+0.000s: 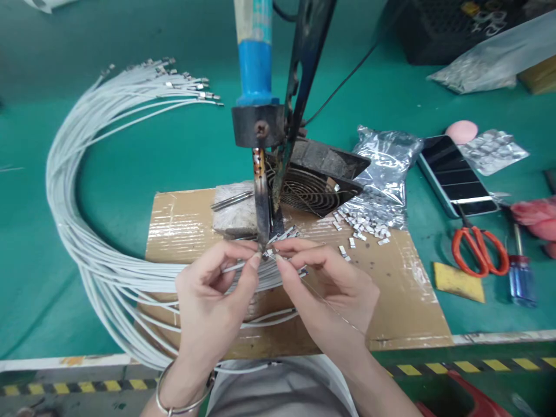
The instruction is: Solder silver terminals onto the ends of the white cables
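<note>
Under the tip of a clamped soldering iron point(262, 214), both hands meet closely. My left hand point(217, 295) is closed, pinching the end of a white cable point(234, 267) between thumb and fingers. My right hand point(330, 289) is pinched shut just right of the tip; a thin solder wire point(336, 313) runs from its fingers across the palm. Between the fingertips is a small shiny metal piece point(270, 253), too small to make out fully. A thick bundle of white cables point(69, 168) loops from the left and passes beneath my hands.
Cardboard point(391, 301) covers the bench front. Behind the iron stands a dusty fan point(313, 185). Loose small metal terminals point(362, 223) lie by a silvery bag point(386, 156). Farther right are a phone point(456, 174), orange-handled scissors point(480, 252), a yellow sponge point(458, 282) and a screwdriver point(522, 281).
</note>
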Action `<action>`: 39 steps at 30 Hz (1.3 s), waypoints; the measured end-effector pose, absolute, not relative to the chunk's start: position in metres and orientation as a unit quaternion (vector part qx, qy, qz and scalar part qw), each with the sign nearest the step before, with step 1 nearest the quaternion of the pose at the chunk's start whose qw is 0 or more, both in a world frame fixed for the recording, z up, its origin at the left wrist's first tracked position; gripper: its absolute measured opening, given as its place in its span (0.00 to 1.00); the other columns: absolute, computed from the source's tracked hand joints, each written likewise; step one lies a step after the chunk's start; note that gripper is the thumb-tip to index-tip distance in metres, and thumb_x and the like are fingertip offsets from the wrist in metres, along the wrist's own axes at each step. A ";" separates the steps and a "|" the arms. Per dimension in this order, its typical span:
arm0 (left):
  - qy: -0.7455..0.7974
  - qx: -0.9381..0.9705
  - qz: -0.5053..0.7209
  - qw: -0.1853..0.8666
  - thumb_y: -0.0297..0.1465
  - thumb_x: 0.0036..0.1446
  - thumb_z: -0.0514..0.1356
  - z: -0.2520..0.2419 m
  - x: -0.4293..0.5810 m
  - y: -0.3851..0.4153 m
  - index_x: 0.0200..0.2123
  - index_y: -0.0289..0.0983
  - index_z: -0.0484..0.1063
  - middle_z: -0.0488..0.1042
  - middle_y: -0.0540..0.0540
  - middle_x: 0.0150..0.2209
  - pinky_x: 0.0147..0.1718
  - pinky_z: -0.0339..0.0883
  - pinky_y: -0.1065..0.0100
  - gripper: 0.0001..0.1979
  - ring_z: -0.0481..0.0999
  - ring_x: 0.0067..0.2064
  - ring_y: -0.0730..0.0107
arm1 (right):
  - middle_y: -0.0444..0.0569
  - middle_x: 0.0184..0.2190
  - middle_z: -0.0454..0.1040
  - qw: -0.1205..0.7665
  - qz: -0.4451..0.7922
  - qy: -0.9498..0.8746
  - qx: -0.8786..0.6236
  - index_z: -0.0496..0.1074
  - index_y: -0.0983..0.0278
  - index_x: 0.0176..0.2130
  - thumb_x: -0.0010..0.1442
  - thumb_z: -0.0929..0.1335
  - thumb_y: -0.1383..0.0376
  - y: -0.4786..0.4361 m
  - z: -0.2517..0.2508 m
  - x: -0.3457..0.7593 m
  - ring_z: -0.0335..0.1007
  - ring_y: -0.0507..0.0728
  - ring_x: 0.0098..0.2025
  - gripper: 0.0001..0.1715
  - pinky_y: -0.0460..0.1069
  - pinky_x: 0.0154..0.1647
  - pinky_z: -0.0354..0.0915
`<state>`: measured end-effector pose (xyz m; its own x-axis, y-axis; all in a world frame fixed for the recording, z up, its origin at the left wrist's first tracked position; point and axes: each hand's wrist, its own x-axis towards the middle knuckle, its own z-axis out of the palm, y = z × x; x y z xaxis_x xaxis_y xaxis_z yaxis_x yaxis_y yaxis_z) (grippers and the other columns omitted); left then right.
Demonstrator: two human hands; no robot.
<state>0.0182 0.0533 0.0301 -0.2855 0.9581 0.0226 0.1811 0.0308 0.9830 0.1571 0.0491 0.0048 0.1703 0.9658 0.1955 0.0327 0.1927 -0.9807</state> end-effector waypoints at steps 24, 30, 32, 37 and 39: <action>0.613 0.481 0.507 0.368 0.20 0.57 0.70 0.028 0.015 0.051 0.31 0.42 0.84 0.90 0.54 0.35 0.35 0.77 0.88 0.09 0.90 0.37 0.77 | 0.47 0.41 0.89 0.592 0.390 -0.511 -0.485 0.79 0.59 0.35 0.65 0.76 0.75 0.049 0.004 0.156 0.89 0.55 0.43 0.11 0.48 0.47 0.82; 0.607 0.489 0.507 0.368 0.20 0.58 0.70 0.028 0.015 0.052 0.30 0.42 0.83 0.89 0.54 0.35 0.36 0.78 0.87 0.10 0.89 0.37 0.77 | 0.46 0.42 0.89 0.593 0.396 -0.509 -0.481 0.79 0.59 0.36 0.65 0.75 0.76 0.048 0.003 0.157 0.89 0.54 0.45 0.11 0.48 0.50 0.80; 0.607 0.486 0.507 0.371 0.20 0.58 0.70 0.029 0.014 0.052 0.31 0.42 0.83 0.89 0.54 0.35 0.36 0.78 0.87 0.10 0.89 0.37 0.77 | 0.46 0.43 0.89 0.592 0.400 -0.510 -0.479 0.80 0.59 0.37 0.66 0.75 0.76 0.047 0.002 0.157 0.89 0.54 0.46 0.12 0.48 0.51 0.80; 0.612 0.467 0.503 0.393 0.21 0.57 0.71 0.028 0.015 0.051 0.31 0.42 0.83 0.89 0.54 0.35 0.35 0.78 0.86 0.09 0.89 0.36 0.77 | 0.45 0.42 0.89 0.587 0.394 -0.510 -0.490 0.80 0.58 0.37 0.66 0.75 0.76 0.047 0.000 0.158 0.88 0.54 0.46 0.12 0.49 0.51 0.80; 0.614 0.460 0.503 0.400 0.21 0.57 0.71 0.028 0.016 0.051 0.31 0.42 0.83 0.89 0.54 0.36 0.35 0.78 0.86 0.09 0.89 0.36 0.76 | 0.45 0.42 0.89 0.585 0.391 -0.512 -0.493 0.80 0.58 0.37 0.66 0.75 0.75 0.048 0.000 0.158 0.88 0.54 0.46 0.12 0.49 0.50 0.80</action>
<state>0.0163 0.0514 0.0279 -0.2583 0.9656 -0.0282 0.1621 0.0721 0.9841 0.1581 0.0476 -0.0003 0.1705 0.9620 0.2133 0.0463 0.2084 -0.9769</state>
